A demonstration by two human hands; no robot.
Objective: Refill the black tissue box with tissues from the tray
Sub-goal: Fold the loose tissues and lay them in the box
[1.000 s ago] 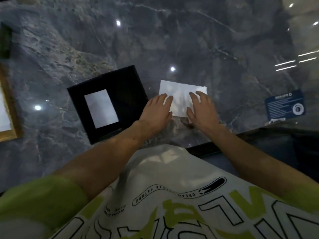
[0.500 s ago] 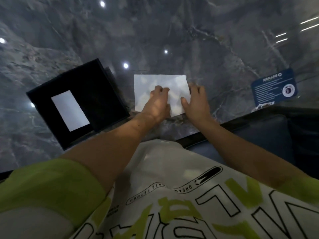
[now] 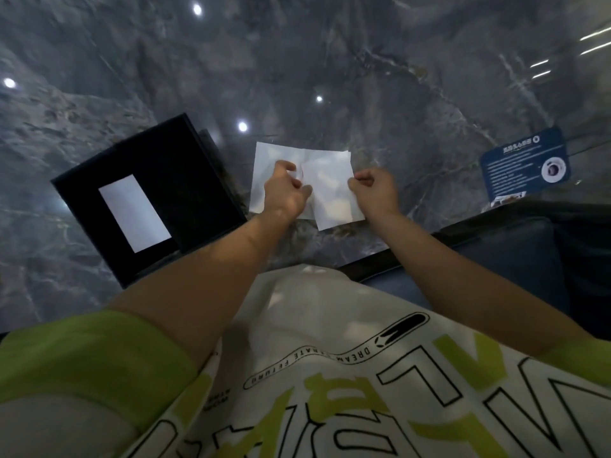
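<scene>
**Tissue lifted from flat press into a two-handed fold**

A second ago both hands lay flat, palms down, on the white tissue [image 3: 330, 193] spread on the marble table [image 3: 363, 77]. Now the fingers have curled. The left hand [image 3: 284, 190] pinches the tissue near its middle, and the right hand [image 3: 373, 190] grips its right edge between thumb and fingers. The sheet is no longer one flat rectangle: its right part has come up and overlaps the rest, with a crease running down near the left thumb, while the far left portion still rests on the table.

The head camera has also swung, so the black tissue box [image 3: 148, 200] sits further to the left and lower in view than before. It stands just left of the tissue, touching or nearly touching it at the near corner; which cannot be told. White paper shows through the rectangular slot [image 3: 134, 213] in its top. The tray named in the task is out of view. A blue printed card [image 3: 525, 163] lies well apart on the right.

The change suggests that smoothing is finished and folding or gathering has begun, probably to size the sheet for the box. Loading the box is not yet done. The thin paper may tear or crumple if the two pinches pull apart.
</scene>
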